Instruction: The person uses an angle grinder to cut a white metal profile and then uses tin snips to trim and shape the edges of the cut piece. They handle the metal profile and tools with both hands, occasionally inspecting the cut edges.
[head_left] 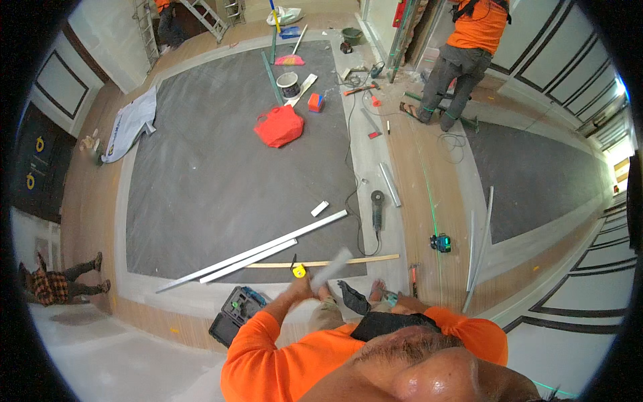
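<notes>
Flooring filled most of the view: a large dark grey panel (221,181) bordered by pale bands and wood-toned boards, with a second grey panel (536,181) to the right. On the far side a co-worker in an orange shirt (462,53) stood by a doorway, and another person in a checked shirt (50,285) sat at the far left wall. Across the near edge of the big panel lay two long white trim strips (258,252) side by side, slanting up to the right, with a thin wooden lath (335,262) just beyond their right ends and a short white offcut (319,208) a little farther off. An angle grinder (378,209) rested on the pale band to the right, its cable trailing away, and a green laser level (440,243) stood near it on the boards. An open tool case (236,313) sat near the person's left side. The left hand (300,287) was raised and closed around a short white strip piece (331,268), blurred as though in motion; a yellow tape measure (299,271) showed just beside it, whether on the floor or in the grip I could not tell. The right hand (387,299) was largely hidden low near the knee, its state unreadable. Judging by this, a firm grip near the piece's middle and a steadier hold would suit careful handling.
</notes>
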`<act>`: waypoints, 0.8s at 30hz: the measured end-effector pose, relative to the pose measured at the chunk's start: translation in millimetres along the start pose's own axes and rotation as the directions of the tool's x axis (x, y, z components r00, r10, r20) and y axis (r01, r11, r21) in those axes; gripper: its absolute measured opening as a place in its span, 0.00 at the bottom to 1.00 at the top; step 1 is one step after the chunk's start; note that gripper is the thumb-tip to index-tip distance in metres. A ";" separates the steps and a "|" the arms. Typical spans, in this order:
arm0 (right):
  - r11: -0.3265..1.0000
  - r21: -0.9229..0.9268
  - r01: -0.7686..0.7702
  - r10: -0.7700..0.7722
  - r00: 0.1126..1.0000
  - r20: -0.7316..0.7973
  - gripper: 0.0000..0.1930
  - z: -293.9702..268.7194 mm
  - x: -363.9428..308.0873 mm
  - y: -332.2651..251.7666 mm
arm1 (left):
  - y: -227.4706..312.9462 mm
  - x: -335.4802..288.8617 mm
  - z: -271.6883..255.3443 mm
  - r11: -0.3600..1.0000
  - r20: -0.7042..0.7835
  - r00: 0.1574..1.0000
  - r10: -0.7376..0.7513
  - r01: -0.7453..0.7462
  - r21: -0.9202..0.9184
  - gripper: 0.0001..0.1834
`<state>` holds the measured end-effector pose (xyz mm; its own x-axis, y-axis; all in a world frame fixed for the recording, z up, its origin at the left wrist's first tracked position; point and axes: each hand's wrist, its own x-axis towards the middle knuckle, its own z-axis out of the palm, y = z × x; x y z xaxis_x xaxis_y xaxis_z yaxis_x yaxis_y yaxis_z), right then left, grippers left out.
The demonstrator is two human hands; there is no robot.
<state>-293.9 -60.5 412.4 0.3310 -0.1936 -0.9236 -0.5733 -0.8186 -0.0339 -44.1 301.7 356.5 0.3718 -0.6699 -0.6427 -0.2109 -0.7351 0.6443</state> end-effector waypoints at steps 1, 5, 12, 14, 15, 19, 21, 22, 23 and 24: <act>0.998 0.053 -0.033 0.034 0.999 -0.023 0.45 4.4 -6.4 -0.8 | -7.0 -5.2 14.6 0.989 0.068 0.997 0.020 -0.029 0.143 0.59; 0.941 0.337 -0.010 0.048 0.993 -0.104 0.46 3.6 -27.0 -12.2 | -14.1 -43.5 35.1 0.985 0.420 0.897 0.138 -0.082 -0.150 0.49; 0.853 0.522 0.017 0.077 0.984 -0.158 0.48 2.0 -52.5 -30.8 | 31.4 -13.0 64.1 0.977 0.551 0.813 0.191 -0.101 -0.189 0.49; 0.837 0.546 0.019 0.084 0.983 -0.162 0.48 6.2 -56.4 -32.3 | 32.5 -8.1 63.4 0.979 0.559 0.809 0.183 -0.098 -0.178 0.49; 0.832 0.555 0.018 0.086 0.983 -0.161 0.49 8.4 -57.8 -32.4 | 31.7 -6.5 60.3 0.980 0.561 0.808 0.178 -0.094 -0.177 0.49; 0.813 0.583 0.014 0.100 0.981 -0.163 0.50 10.7 -59.3 -25.2 | 33.4 8.5 53.7 0.983 0.561 0.812 0.162 -0.087 -0.159 0.50; 0.803 0.595 0.010 0.104 0.982 -0.156 0.50 13.4 -58.5 -18.4 | 31.9 13.5 52.0 0.986 0.559 0.816 0.149 -0.076 -0.151 0.50; 0.801 0.598 0.009 0.105 0.982 -0.155 0.50 12.5 -56.7 -13.1 | 30.8 19.0 53.2 0.987 0.552 0.822 0.140 -0.072 -0.143 0.50; 0.797 0.604 0.009 0.100 0.984 -0.147 0.50 14.8 -56.1 -8.0 | 31.2 19.5 51.9 0.987 0.550 0.825 0.132 -0.060 -0.148 0.50; 0.798 0.603 0.013 0.092 0.986 -0.142 0.51 12.9 -53.2 -1.8 | 30.8 22.9 52.3 0.988 0.541 0.832 0.126 -0.053 -0.148 0.50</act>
<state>-320.1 -41.8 456.6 0.3801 -0.3426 -0.8592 -0.9050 -0.3298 -0.2689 -89.4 258.3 339.9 -0.2061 -0.7061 -0.6775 -0.0944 -0.6748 0.7320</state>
